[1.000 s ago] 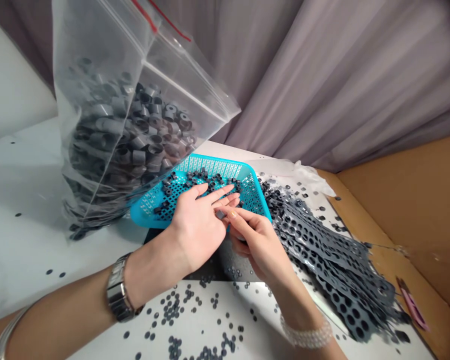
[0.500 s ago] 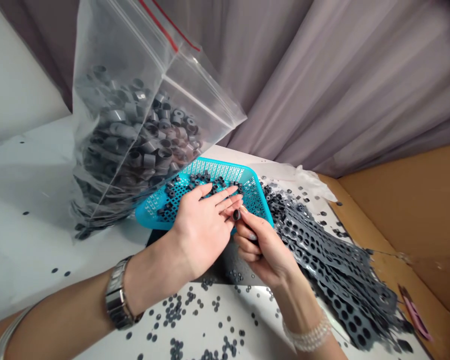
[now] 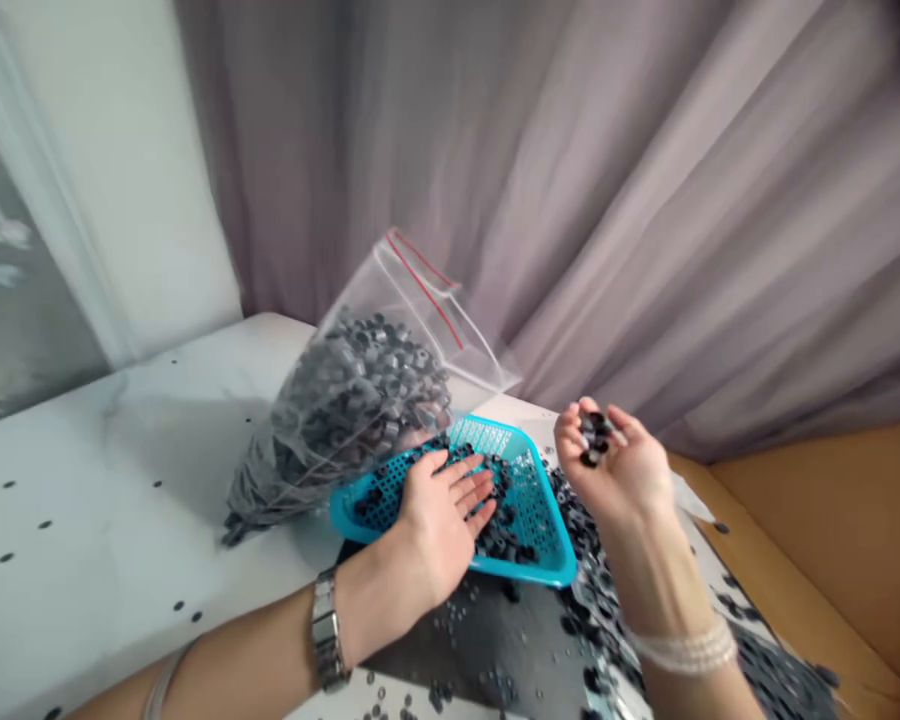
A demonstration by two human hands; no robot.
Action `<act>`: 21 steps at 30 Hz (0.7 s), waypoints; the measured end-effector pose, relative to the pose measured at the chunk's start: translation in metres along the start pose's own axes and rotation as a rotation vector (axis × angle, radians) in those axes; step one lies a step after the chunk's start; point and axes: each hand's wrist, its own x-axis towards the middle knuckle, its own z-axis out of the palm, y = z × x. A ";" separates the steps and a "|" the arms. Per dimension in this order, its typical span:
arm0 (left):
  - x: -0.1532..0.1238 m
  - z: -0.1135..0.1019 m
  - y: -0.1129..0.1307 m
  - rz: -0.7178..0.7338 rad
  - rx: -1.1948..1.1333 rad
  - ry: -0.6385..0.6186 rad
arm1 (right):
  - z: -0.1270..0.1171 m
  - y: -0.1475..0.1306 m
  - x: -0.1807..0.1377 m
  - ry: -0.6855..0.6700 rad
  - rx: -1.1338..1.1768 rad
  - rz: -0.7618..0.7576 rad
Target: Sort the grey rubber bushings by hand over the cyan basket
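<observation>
My left hand (image 3: 439, 525) lies flat, fingers stretched out, on the small dark rings inside a turquoise perforated basket (image 3: 540, 530). My right hand (image 3: 615, 470) is raised to the right of the basket, palm up and cupped around a few small dark rings (image 3: 592, 438). A clear zip bag (image 3: 360, 400) stuffed with grey rings leans against the basket's far left side. I wear a metal watch (image 3: 326, 630) on the left wrist and a pearl bracelet (image 3: 682, 650) on the right.
Punched grey strips (image 3: 772, 670) and loose dark rings are scattered on the white table (image 3: 120, 480) at the lower right. A brown cardboard wall (image 3: 832, 540) stands at the right. A grey curtain (image 3: 570, 200) hangs behind.
The view has tilted up and pulled back. My right hand rose from beside the left hand's fingers, up and to the right, now cupping several rings. The left hand stays on the basket.
</observation>
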 end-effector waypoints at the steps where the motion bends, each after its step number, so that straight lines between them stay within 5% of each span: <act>1: 0.001 0.000 0.001 -0.005 -0.002 0.002 | 0.019 -0.009 0.012 0.016 0.024 -0.056; 4: 0.001 0.000 0.005 -0.014 -0.012 -0.024 | 0.088 -0.026 0.032 -0.082 -0.086 -0.184; 8: -0.002 0.001 0.008 -0.017 0.000 -0.054 | 0.150 -0.030 0.027 -0.370 -0.542 -0.079; 14: 0.001 0.001 0.008 -0.022 0.017 -0.057 | 0.145 -0.041 0.009 -0.284 -0.523 -0.099; 21: 0.014 -0.003 -0.005 -0.003 0.067 0.023 | 0.127 -0.049 0.010 -0.363 -0.503 -0.078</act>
